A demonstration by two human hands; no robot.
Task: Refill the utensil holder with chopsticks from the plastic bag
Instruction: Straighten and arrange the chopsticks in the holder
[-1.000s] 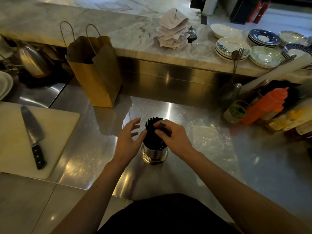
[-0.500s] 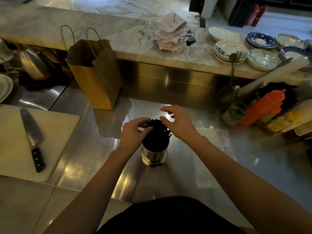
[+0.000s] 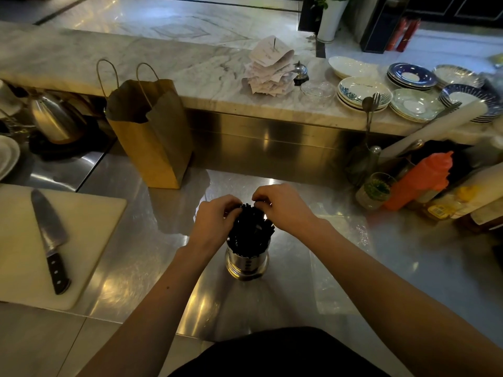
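Observation:
A round steel utensil holder (image 3: 247,263) stands upright on the steel counter in front of me. It is packed with black chopsticks (image 3: 250,229) whose tops fan out above the rim. My left hand (image 3: 215,220) curls round the left side of the chopstick tops. My right hand (image 3: 283,206) comes in from the right, its fingertips pinching the tops at the far side. A flat clear plastic bag (image 3: 340,221) lies on the counter to the right of the holder, partly under my right arm.
A brown paper bag (image 3: 152,131) stands behind left. A cutting board (image 3: 89,213) with a knife (image 3: 49,238) lies at left, a kettle (image 3: 54,118) beyond. Sauce bottles (image 3: 419,180) and a jar (image 3: 377,190) crowd the right. Plates (image 3: 362,91) and receipts (image 3: 269,66) sit on the marble ledge.
Both hands have closed in on the chopstick tops. The right hand came down from hovering over the bundle to pinching it, and the left curled tighter.

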